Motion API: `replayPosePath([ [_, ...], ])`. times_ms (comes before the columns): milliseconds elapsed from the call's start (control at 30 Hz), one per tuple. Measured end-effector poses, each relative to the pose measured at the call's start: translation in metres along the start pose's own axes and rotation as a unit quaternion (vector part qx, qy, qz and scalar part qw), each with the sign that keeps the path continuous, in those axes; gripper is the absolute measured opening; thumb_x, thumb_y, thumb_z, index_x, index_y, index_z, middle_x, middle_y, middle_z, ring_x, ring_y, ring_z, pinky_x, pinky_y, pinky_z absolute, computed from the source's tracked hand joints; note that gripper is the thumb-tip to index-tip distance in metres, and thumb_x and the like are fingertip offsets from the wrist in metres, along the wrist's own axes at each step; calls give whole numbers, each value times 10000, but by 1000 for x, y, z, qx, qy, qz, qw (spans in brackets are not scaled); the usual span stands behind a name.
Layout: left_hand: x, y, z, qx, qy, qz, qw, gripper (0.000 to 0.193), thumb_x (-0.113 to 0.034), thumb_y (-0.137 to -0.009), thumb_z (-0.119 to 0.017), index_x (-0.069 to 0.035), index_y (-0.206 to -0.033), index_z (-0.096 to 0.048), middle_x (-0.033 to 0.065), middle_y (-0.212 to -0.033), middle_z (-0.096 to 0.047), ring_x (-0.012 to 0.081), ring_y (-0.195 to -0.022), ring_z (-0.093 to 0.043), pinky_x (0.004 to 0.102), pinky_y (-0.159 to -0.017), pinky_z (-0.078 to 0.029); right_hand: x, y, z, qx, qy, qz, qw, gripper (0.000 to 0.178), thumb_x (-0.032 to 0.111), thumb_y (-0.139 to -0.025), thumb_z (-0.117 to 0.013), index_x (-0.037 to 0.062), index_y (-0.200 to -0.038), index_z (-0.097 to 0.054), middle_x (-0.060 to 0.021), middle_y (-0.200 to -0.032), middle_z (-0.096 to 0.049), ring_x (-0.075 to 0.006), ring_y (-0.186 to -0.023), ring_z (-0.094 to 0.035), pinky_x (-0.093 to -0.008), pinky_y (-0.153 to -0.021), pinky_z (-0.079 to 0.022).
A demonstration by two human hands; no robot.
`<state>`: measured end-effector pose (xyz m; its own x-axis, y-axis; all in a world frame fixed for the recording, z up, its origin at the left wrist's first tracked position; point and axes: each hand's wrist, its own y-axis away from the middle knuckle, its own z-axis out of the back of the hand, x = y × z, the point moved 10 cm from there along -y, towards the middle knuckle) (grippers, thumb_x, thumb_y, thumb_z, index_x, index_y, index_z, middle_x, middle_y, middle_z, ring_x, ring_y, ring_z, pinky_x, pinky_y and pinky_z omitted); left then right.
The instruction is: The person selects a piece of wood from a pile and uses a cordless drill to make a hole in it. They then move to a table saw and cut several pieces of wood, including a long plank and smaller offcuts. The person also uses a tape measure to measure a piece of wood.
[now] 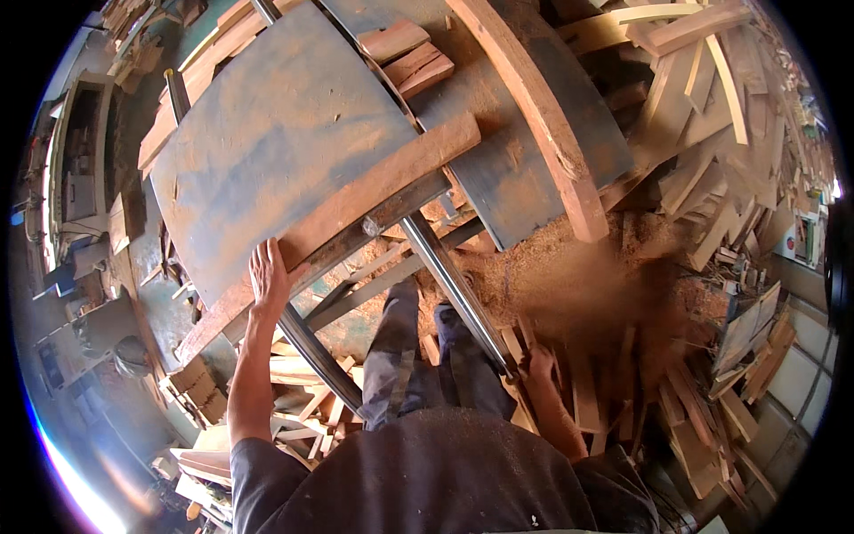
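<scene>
The right hand [540, 363] hangs low beside the legs, down among the offcuts [623, 400] on the floor; how far it is closed cannot be told. The left arm stretches forward and up, and the left hand [269, 278] lies flat with fingers spread on the near end of a long wooden plank [356, 209]. The plank runs slantwise along the near edge of the grey machine table [267, 133]. Farther off, a curved plank [534, 107] crosses a second grey surface, above a heap of sawdust [569, 276].
</scene>
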<state>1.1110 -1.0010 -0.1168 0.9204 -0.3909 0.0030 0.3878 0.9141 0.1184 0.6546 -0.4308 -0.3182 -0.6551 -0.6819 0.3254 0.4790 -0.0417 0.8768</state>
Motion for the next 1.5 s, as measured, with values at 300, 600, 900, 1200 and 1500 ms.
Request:
replayPosePath([
  [300,-14,-5,15,-7,2,-42,999,887,-412,-729,-875,26,-1355,-424,213,-1255,-515,370,-1200,-514,467,-1019,-433,14,80,-32,37,133,106,985,242,145,-994,-530,-49,-1087,-642,-139,-855,-626,-205,-646,-576,-360,-558,-484],
  [600,-18,-16,8,109,-20,-45,993,926,-397,-815,-789,102,-1439,-322,259,-1411,-434,394,-1338,-439,482,-1105,-384,-19,49,-27,11,64,27,998,286,224,-984,-574,-26,-1075,-681,-81,-810,-633,-199,-662,-586,-355,-505,-460],
  [900,-27,-25,11,78,-23,-118,990,931,-291,-752,-870,72,-1418,-330,241,-1339,-489,389,-1261,-513,475,-1032,-434,11,63,-32,25,209,78,974,340,272,-944,-606,10,-1120,-732,-92,-880,-717,-208,-834,-677,-353,-724,-523],
  [1200,-29,-27,9,-20,-20,-71,997,892,-438,-792,-812,65,-1388,-379,222,-1312,-497,362,-1212,-518,468,-1010,-433,67,74,-47,-28,458,320,829,272,254,-885,-640,15,-998,-706,-253,-973,-698,-414,-945,-686,-449,-796,-538],
  [1500,-34,-36,26,-51,-8,-60,997,810,-477,-793,-816,24,-1307,-441,184,-1163,-563,345,-1090,-572,458,-938,-464,87,40,-52,-7,306,375,875,246,215,-901,-674,49,-1077,-720,-140,-944,-724,-281,-809,-702,-378,-728,-551],
])
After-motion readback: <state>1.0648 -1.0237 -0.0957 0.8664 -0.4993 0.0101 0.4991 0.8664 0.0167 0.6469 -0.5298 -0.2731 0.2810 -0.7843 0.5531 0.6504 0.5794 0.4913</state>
